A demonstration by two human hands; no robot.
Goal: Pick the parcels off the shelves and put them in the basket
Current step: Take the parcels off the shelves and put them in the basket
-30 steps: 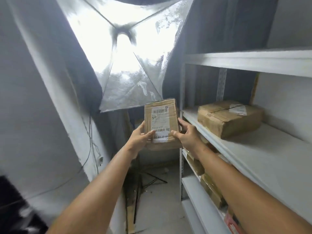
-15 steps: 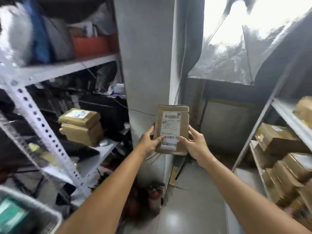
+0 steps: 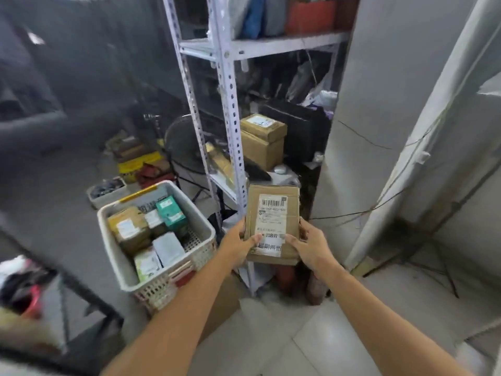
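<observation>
A flat brown cardboard parcel with a white barcode label stands upright in front of me. My left hand grips its lower left edge and my right hand grips its lower right edge, thumbs on the label. A pale plastic basket sits to the left of the parcel, lower down, holding several parcels, among them a brown one and a green box.
A white perforated metal shelf rack rises behind the held parcel, with two stacked brown boxes on a shelf. A grey pillar stands at the right. Clutter lies on the floor behind the basket. Pale floor tiles spread below.
My view has swung left and down from the right-hand shelves to the rack and the basket. Both hands still hold the same parcel, now lower and beside the basket.
</observation>
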